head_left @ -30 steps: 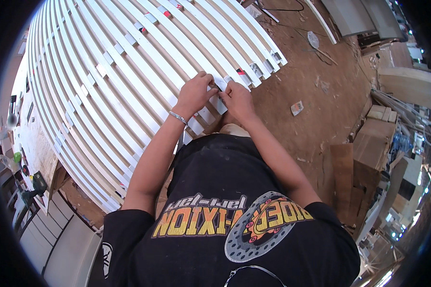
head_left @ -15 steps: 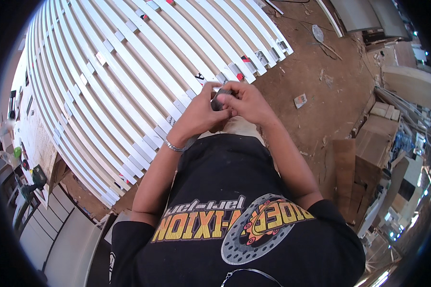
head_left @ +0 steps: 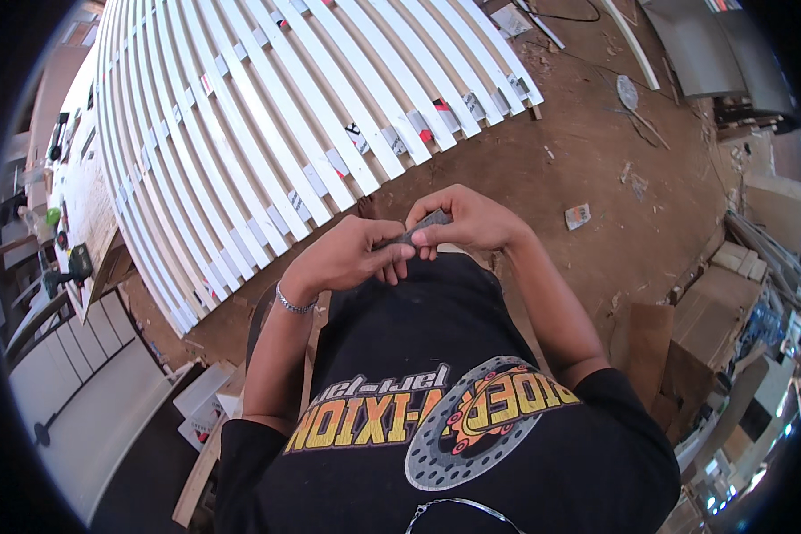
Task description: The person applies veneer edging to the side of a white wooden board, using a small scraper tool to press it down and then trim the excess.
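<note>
In front of my waist, both hands grip a small, folded dark grey piece (head_left: 431, 220) that looks like sandpaper. My left hand (head_left: 347, 253) pinches one end between thumb and fingers. On the other end my right hand (head_left: 473, 220) has its thumb pressed on top and its fingers curled beneath. Part of the piece is hidden by the fingers. Just beyond my hands lies a wide panel of long white strips (head_left: 316, 133), set side by side with gaps, with short grey, red and black-marked pieces between them. Neither hand touches it.
A pale workbench (head_left: 87, 165) stands at far left, with a cordless drill (head_left: 80, 262) near its corner. Brown ground on the right holds a small litter wrapper (head_left: 578, 216) and a clear plastic bottle (head_left: 627, 91). Cardboard boxes (head_left: 714, 307) and stacked boards line the right side.
Both hands have drawn back toward my body, away from the strips. The grey piece now stretches between the two hands, which are slightly farther apart. My view has shifted slightly.
</note>
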`<state>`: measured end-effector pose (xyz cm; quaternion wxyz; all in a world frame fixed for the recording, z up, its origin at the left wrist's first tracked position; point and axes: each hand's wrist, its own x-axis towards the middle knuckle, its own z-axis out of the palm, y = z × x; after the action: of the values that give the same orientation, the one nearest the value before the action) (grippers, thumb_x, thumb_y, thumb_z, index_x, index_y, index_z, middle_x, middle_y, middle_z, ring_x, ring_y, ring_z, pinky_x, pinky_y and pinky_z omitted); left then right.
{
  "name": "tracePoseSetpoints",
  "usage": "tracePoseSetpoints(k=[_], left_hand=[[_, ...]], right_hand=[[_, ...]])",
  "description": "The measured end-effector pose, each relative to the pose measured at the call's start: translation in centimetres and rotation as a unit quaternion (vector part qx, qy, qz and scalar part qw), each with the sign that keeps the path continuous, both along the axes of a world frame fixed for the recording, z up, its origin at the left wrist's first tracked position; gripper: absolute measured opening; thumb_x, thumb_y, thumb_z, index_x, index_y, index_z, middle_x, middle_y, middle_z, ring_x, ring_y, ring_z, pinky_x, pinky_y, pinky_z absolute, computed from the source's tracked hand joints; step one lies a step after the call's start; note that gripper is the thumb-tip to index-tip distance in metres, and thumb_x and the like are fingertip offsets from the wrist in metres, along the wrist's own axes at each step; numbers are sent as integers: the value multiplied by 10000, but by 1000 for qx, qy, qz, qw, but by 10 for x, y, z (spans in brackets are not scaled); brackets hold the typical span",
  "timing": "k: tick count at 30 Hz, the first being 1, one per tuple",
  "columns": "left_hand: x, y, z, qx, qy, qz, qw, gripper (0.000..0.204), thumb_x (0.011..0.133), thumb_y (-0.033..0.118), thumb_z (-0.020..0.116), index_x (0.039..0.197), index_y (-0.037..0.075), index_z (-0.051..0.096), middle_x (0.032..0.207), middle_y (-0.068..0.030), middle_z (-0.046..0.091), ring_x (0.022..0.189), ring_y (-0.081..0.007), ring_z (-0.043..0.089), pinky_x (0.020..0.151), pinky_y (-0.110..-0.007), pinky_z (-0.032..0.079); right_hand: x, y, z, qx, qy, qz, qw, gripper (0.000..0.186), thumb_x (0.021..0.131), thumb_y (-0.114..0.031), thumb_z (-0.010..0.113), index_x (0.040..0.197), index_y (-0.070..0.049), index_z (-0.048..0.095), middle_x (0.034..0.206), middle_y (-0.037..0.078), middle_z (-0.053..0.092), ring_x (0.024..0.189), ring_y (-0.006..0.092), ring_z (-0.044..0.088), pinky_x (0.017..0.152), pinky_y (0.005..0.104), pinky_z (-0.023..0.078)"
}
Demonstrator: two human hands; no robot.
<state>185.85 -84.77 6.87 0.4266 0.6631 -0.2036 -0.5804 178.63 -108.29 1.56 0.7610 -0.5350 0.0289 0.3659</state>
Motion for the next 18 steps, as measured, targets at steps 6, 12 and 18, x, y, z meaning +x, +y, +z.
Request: tracePoseSetpoints(k=[6, 12, 18], left_hand=[[-37, -3, 8, -26, -2, -3, 1000, 278, 1084, 232, 645, 1083, -34, 724, 852, -75, 761, 773, -139, 743, 724, -293, 606], [6, -5, -29, 117, -180, 196, 957, 259, 1055, 270, 666, 1026, 13, 693, 812, -30, 702, 710, -90, 624, 680, -278, 527], [101, -8, -119, 75, -509, 239, 823, 346, 930, 268, 766, 1172, 20, 764, 892, -200, 759, 809, -338, 746, 787, -456, 583]], right_hand=[[-33, 6, -56, 310, 111, 24, 944, 181, 974, -93, 767, 1083, 31, 694, 923, 92, 752, 817, 174, 763, 750, 311, 618], [-17, 15, -84, 116, 50, -227, 966, 122, 983, -72, 709, 1091, -19, 732, 1021, 59, 738, 907, 132, 689, 804, 314, 555], [1, 21, -67, -252, -68, -279, 924, 178, 959, -113, 728, 1089, 8, 744, 942, 10, 732, 834, 97, 628, 782, 260, 516]])
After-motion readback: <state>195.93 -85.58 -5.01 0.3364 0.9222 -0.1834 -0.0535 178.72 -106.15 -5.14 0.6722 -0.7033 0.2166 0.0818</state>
